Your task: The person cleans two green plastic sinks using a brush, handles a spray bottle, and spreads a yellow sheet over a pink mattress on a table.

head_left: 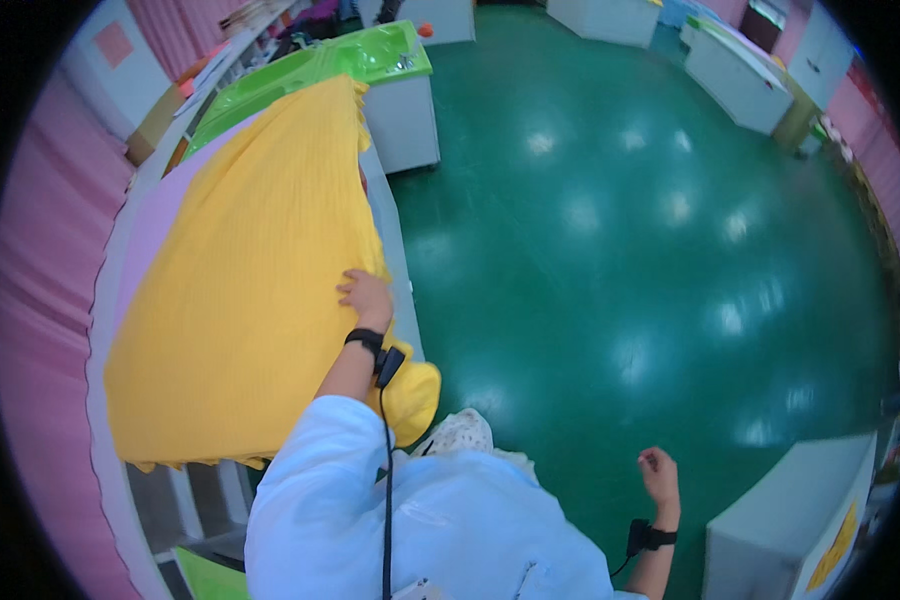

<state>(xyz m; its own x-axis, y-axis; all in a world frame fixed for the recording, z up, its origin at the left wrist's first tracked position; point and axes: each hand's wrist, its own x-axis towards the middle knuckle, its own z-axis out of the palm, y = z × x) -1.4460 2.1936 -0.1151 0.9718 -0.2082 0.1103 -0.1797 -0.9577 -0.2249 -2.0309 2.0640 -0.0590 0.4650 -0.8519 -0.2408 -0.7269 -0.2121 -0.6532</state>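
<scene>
A large yellow ribbed cloth (240, 250) lies spread over a long white table (395, 225) on my left, with one corner hanging off the near right edge. My left hand (367, 295) rests flat on the cloth's right edge, fingers on the fabric. My right hand (658, 470) hangs free over the green floor at the lower right, fingers curled into a loose fist, holding nothing. Both wrists wear a black band with a cable.
A green plastic sheet (370, 55) covers the far end of the table. Pink curtains (40, 300) line the left wall. White cabinets (735, 75) stand at the back right and another (800, 520) at the lower right. The green floor (620, 250) is glossy.
</scene>
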